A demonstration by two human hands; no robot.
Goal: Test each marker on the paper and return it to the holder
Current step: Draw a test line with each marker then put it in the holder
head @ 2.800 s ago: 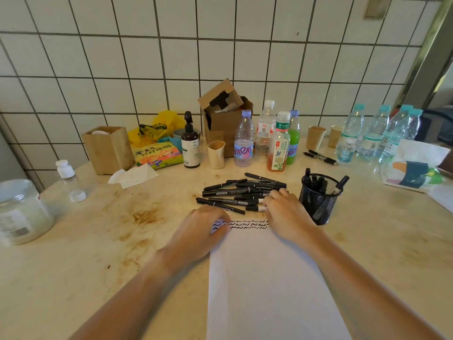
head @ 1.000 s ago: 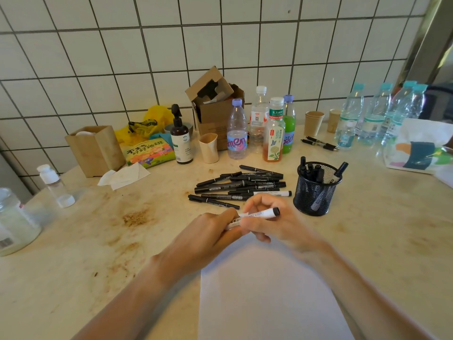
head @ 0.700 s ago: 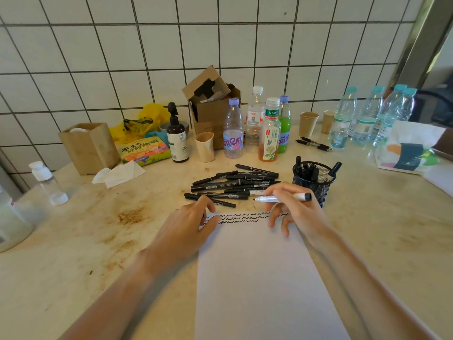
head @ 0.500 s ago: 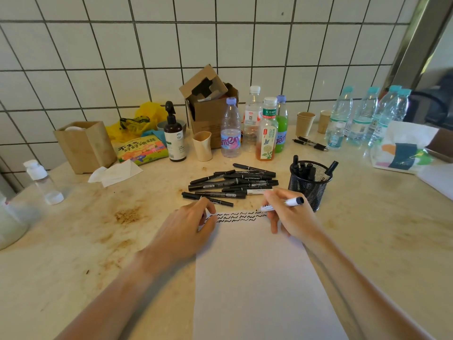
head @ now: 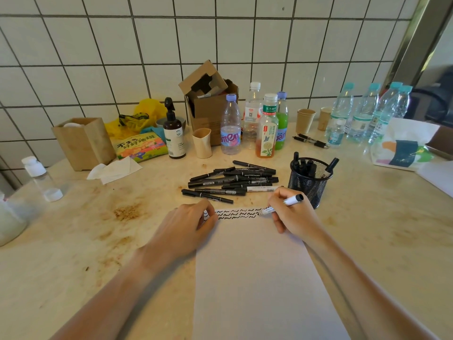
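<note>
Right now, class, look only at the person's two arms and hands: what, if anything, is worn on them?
Nothing shows on either one. The left hand and right hand are bare, with no gloves, rings, watch or bracelet visible. Both forearms are uncovered as far as the frame's lower edge; no sleeve or cuff comes into view, and no markings can be seen.

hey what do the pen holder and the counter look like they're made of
Holder: looks like black metal mesh, matte; the see-through grid of its wall shows the markers inside. Counter: seems to be polished beige stone or a stone-look surface, mottled, with brown stains; which one I can't tell.
</note>
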